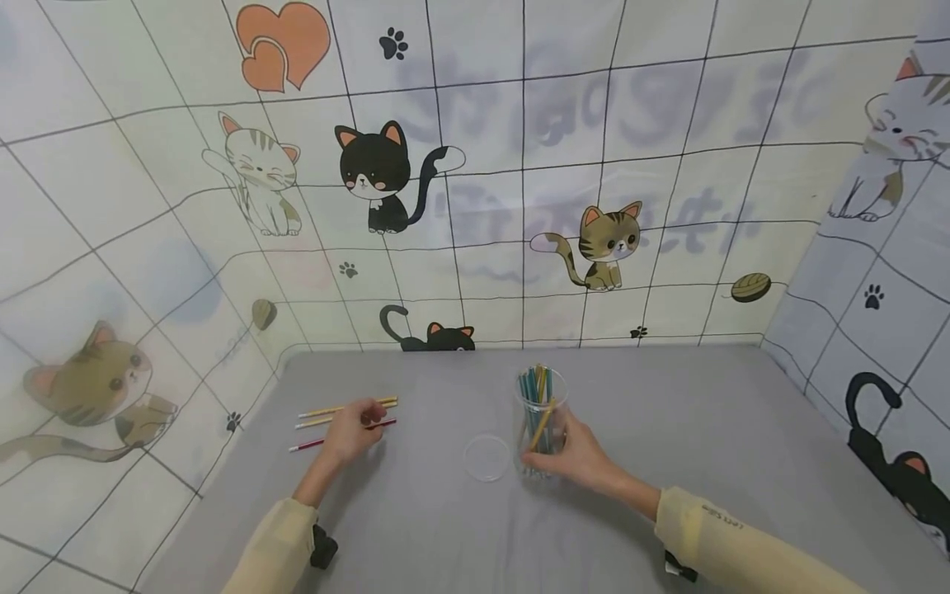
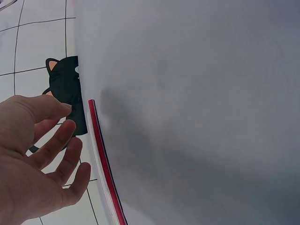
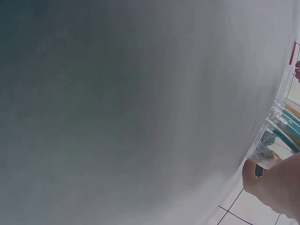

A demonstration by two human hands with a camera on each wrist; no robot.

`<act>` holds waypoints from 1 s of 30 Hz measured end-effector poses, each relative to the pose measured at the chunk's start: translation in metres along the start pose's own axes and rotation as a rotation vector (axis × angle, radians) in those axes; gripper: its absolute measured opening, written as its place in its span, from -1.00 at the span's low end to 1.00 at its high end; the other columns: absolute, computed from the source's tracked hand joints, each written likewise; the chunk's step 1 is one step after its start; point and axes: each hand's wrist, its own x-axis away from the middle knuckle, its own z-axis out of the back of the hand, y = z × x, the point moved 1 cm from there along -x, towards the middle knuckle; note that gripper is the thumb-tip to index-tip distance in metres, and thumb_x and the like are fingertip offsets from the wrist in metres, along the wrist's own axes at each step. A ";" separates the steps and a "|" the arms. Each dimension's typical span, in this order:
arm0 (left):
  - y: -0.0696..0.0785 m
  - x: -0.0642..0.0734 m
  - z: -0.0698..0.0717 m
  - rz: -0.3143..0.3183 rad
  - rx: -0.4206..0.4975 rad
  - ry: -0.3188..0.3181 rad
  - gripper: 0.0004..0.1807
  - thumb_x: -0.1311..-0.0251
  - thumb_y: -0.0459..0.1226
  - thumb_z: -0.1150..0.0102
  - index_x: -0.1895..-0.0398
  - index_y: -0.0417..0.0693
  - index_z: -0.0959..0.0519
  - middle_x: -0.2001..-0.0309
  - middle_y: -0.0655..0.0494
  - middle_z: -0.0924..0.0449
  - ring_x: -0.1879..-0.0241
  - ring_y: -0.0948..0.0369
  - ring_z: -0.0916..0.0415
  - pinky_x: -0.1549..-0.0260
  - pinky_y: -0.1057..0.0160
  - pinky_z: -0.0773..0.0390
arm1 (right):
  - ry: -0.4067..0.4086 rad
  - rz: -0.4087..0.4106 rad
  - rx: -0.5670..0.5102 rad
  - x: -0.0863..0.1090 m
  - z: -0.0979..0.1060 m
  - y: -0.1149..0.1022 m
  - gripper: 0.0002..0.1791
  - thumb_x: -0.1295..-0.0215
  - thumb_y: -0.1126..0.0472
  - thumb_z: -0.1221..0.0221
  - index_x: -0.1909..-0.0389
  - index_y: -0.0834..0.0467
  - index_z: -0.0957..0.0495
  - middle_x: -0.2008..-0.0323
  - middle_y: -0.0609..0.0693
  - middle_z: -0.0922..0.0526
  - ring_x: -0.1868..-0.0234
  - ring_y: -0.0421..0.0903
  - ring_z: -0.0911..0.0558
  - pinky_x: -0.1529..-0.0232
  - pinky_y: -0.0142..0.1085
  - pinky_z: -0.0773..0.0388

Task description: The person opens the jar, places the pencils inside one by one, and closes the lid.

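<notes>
Over the left part of the table, my left hand (image 1: 355, 431) hovers with loosely bent fingers right above a red pencil (image 1: 306, 446). Nothing sits between its thumb and fingers in the left wrist view, where the red pencil (image 2: 104, 154) lies just beyond them. Two yellow pencils (image 1: 317, 412) lie behind the red one, partly covered by the hand. My right hand (image 1: 586, 462) grips a clear plastic jar (image 1: 519, 433) low on its side. Several teal pencils (image 1: 530, 386) and some yellow ones stand in the upright, uncovered jar.
A clear round lid (image 1: 486, 458) lies flat on the grey table (image 1: 445, 536), just left of the jar. A white cloth with printed cats and grid lines (image 1: 490, 206) rises behind the table and along both sides.
</notes>
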 end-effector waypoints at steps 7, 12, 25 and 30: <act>0.001 -0.001 -0.001 0.020 -0.036 -0.015 -0.76 -0.05 -0.52 -0.31 0.18 -0.27 -0.62 0.19 -0.12 -0.63 0.14 -0.05 -0.57 0.17 -0.04 -0.58 | -0.008 0.005 -0.008 0.001 0.000 0.001 0.00 -0.04 0.03 -0.51 -0.45 0.12 -0.19 -0.14 0.15 -0.56 -0.08 0.15 -0.58 0.05 0.03 -0.55; 0.001 -0.003 -0.001 0.027 -0.040 -0.012 -0.75 -0.05 -0.51 -0.33 0.16 -0.28 -0.63 0.19 -0.11 -0.63 0.14 -0.05 -0.57 0.18 -0.04 -0.57 | 0.000 -0.003 -0.007 0.001 0.001 0.000 -0.01 -0.03 0.03 -0.51 -0.44 0.12 -0.20 -0.13 0.15 -0.56 -0.06 0.14 -0.59 0.06 0.02 -0.55; -0.008 -0.007 -0.010 -0.025 -0.202 -0.004 -0.80 0.04 -0.54 -0.32 0.32 -0.19 -0.67 0.38 0.03 -0.63 0.32 0.07 -0.57 0.28 0.02 -0.55 | -0.002 -0.012 0.000 0.002 0.000 -0.001 0.01 -0.01 0.03 -0.52 -0.45 0.12 -0.20 -0.16 0.16 -0.55 -0.06 0.10 -0.59 0.07 0.00 -0.56; -0.008 -0.010 -0.012 -0.032 -0.282 -0.005 -0.84 0.03 -0.53 -0.32 0.39 -0.15 -0.68 0.43 0.08 -0.57 0.37 0.13 -0.52 0.35 0.09 -0.53 | 0.000 -0.020 -0.013 0.003 0.000 -0.002 0.00 0.00 0.04 -0.53 -0.44 0.11 -0.22 -0.14 0.14 -0.56 -0.05 0.09 -0.59 0.06 0.00 -0.56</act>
